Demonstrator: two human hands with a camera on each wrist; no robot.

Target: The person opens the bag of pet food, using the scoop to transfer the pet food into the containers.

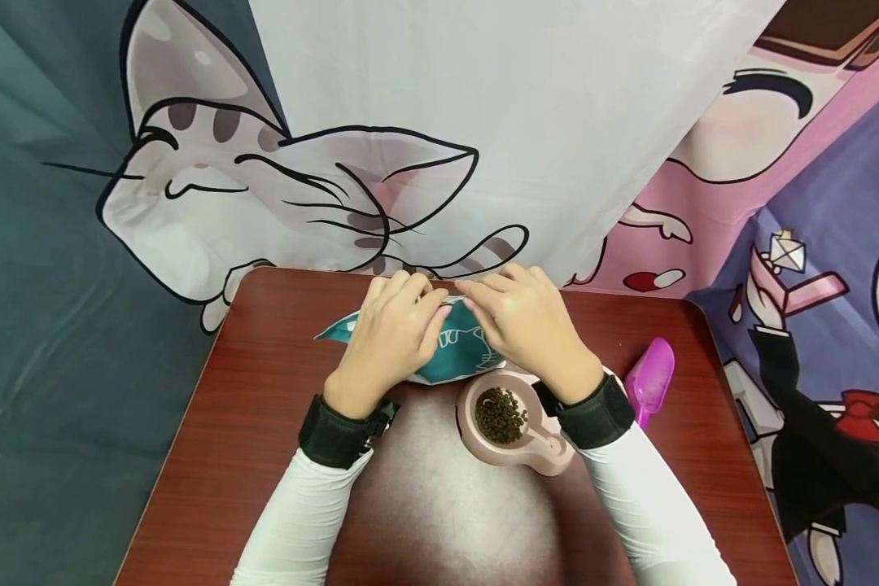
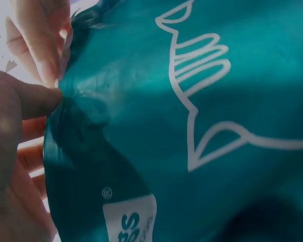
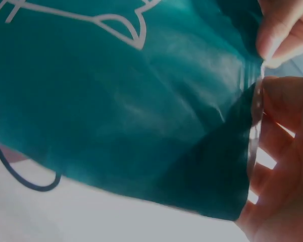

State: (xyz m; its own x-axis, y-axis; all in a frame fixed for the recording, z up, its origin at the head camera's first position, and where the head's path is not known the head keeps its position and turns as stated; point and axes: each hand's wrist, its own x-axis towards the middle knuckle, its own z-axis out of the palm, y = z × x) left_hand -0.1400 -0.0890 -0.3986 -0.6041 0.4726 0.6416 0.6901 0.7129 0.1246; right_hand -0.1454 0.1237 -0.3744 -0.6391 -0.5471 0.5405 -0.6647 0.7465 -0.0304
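Observation:
A teal pouch [image 1: 456, 358] with a white cat outline stands on the table between the two hands. My left hand [image 1: 395, 334] pinches its top edge between thumb and fingers; the left wrist view shows the thumb against the teal film [image 2: 116, 111]. Close by on the same edge, my right hand [image 1: 531, 325] also pinches the pouch, with its fingers behind the rim in the right wrist view. Whether the pouch's mouth is sealed I cannot tell. Just in front of it sits a pale pink bowl [image 1: 471, 439] with a handle, holding brown kibble [image 1: 500, 415].
A purple scoop [image 1: 650, 381] lies right of the right wrist on the reddish-brown table [image 1: 212, 439]. Behind the table's far edge hangs a cloth [image 1: 542, 98] printed with cartoon cats and figures. Black bands circle both wrists over white sleeves.

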